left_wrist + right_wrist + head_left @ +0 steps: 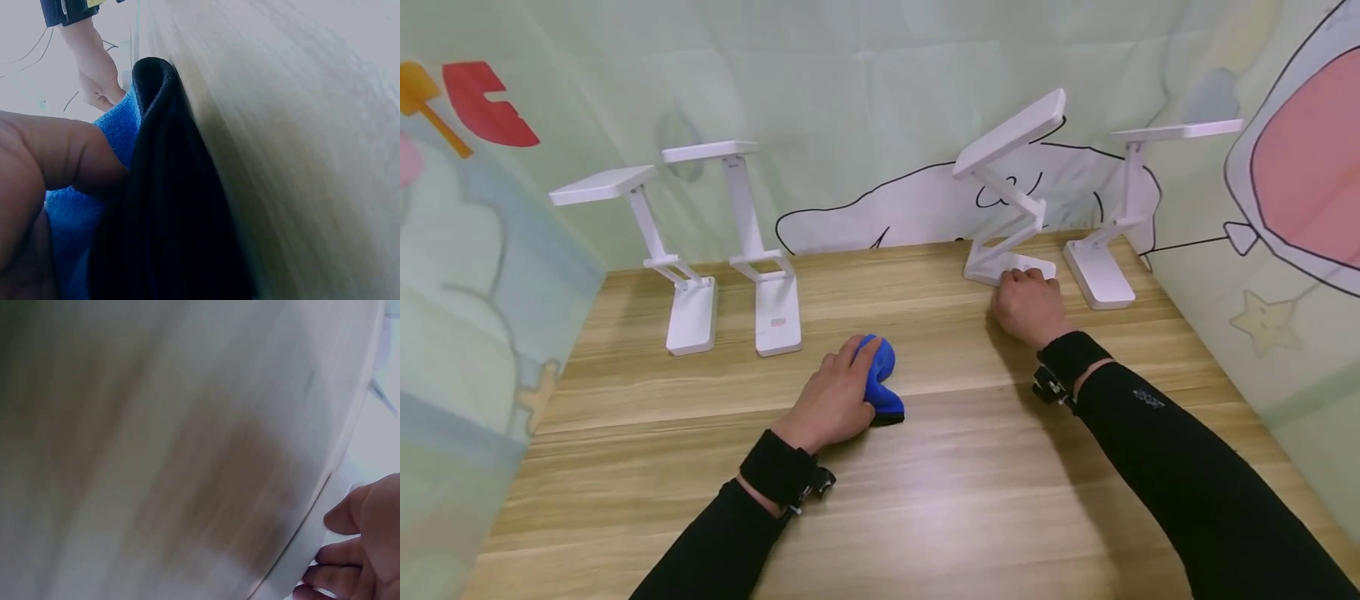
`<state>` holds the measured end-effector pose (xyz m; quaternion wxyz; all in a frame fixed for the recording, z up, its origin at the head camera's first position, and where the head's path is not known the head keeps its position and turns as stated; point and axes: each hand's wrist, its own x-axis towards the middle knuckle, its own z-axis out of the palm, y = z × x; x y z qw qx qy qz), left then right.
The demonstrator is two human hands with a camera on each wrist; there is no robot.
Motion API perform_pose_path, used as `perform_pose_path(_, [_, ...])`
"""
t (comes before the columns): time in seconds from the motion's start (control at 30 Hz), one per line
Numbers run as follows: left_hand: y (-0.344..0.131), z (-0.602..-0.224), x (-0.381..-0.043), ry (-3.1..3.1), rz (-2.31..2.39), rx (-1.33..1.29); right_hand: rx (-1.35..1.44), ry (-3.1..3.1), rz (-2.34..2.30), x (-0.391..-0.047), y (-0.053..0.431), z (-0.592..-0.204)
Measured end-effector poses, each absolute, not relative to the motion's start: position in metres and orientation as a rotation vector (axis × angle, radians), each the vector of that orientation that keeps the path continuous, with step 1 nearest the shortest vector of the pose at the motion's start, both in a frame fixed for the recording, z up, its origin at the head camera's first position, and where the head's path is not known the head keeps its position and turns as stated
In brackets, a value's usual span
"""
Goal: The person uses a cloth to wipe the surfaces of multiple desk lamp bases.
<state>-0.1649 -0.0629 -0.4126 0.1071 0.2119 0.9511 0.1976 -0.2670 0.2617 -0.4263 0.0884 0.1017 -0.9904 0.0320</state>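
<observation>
My left hand (831,396) grips a folded blue cloth (885,392) with black edging, low over the wooden tabletop. In the left wrist view the thumb presses against the fuzzy blue side, beside the thick black edge (159,206). Farther back and to the right, my right hand (1030,308) holds the front end of the base of a white folding desk lamp (1011,135). That lamp's head tilts upward on its zigzag arm. The right wrist view shows thumb and bent fingers at the white base (294,550), with the fingertips partly hidden.
Another white desk lamp (1101,275) stands just right of the held one, near the table's right edge. Two more, an outer lamp (692,317) and an inner lamp (777,312), stand at the back left. A printed cloth backdrop (865,108) rises behind the wooden table (925,517).
</observation>
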Motion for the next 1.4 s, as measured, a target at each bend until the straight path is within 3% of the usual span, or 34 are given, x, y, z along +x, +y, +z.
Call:
perform_pose_path(0.6, [-0.064, -0.415, -0.166, 2.8, 0.617, 0.625, 0.551, -2.899, 0.016, -0.214, 0.212, -0.422])
perform_pose_path(0.93, [-0.066, -0.414, -0.166, 2.791, 0.621, 0.602, 0.764, -3.045, 0.353, -0.205, 0.223, -0.427])
perform_pose_path(1.4, [-0.08, -0.401, -0.158, 2.59, 0.814, 0.444, 0.891, -2.913, 0.263, -0.183, 0.186, -0.431])
